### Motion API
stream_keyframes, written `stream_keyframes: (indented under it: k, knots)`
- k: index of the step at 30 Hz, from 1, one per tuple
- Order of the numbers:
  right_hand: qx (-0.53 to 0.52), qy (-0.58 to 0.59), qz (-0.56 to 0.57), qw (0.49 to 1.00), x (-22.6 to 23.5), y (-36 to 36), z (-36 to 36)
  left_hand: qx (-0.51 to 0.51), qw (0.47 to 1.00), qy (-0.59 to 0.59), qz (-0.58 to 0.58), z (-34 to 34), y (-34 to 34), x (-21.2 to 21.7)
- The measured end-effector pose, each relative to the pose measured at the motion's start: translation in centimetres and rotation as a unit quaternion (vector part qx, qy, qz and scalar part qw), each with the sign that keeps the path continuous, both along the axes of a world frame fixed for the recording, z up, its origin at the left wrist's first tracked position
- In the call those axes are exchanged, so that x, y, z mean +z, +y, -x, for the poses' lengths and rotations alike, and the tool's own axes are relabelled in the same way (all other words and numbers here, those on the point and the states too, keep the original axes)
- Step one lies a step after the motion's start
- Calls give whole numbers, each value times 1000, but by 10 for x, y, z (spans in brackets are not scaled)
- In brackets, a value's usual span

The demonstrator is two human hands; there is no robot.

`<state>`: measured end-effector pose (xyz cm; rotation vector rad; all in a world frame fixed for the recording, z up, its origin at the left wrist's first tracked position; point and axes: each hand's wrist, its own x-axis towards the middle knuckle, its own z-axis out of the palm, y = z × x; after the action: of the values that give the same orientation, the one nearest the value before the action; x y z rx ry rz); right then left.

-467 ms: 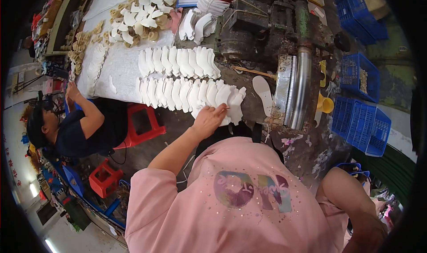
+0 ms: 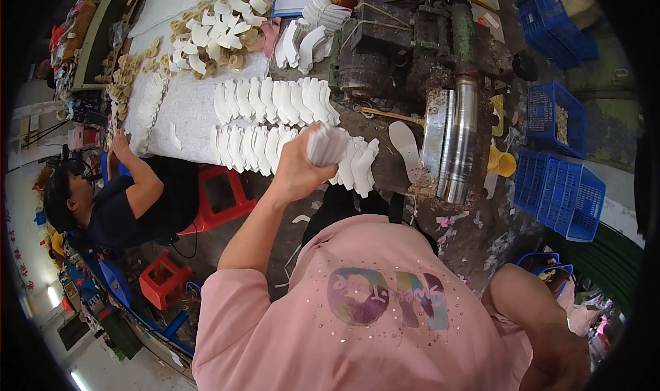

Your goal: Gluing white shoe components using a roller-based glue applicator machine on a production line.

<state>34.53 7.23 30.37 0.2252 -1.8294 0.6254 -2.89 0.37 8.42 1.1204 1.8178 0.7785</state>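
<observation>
My left hand (image 2: pixel 297 169) is closed round a thick stack of white curved pieces (image 2: pixel 328 145), lifted above the bench. Beneath and beside it runs the front row of overlapping white curved pieces (image 2: pixel 242 147); a few more pieces (image 2: pixel 359 163) of this row lie to the right of my hand. The part of the row under my hand is hidden. Behind lies a second row of such pieces (image 2: pixel 271 101). My right arm (image 2: pixel 522 298) is bent at the lower right, with its hand lost at the dark rim.
A greasy machine with a shiny metal roller (image 2: pixel 462 140) stands on the right, a pale insole (image 2: pixel 404 147) beside it. Blue crates (image 2: pixel 560 191) are stacked farther right. A heap of white and tan pieces (image 2: pixel 216 30) lies at the back. On the left, a co-worker (image 2: pixel 113 198) sits near red stools (image 2: pixel 165 279).
My left hand has gone from fingers resting on the front row to gripping a stack of its pieces, raised and moved slightly left. The co-worker's hands have shifted a little.
</observation>
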Motion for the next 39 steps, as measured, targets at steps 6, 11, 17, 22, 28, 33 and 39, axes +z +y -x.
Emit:
stream_keyframes:
  k: [6,11,17,22,28,33,39]
  knots:
    - [-156,-264,225,925,-78,56,122,84,876,-445,-166,-62,57,40]
    - [-246,-291,265,886,-161,43,142,98,843,-497,-182,-86,58,50]
    - [-322,-247,206,890,-171,44,140,148,829,-515,-157,-98,62,49]
    - [-141,-188,501,833,-162,49,135,121,828,-524,-161,-99,64,47]
    - [-196,-216,450,844,-159,45,145,101,821,-532,-179,-99,66,47]
    - [-278,-288,260,879,-163,50,137,122,816,-539,-169,-95,64,45]
    - [-383,-269,140,872,-160,45,140,123,828,-519,-171,-99,66,45]
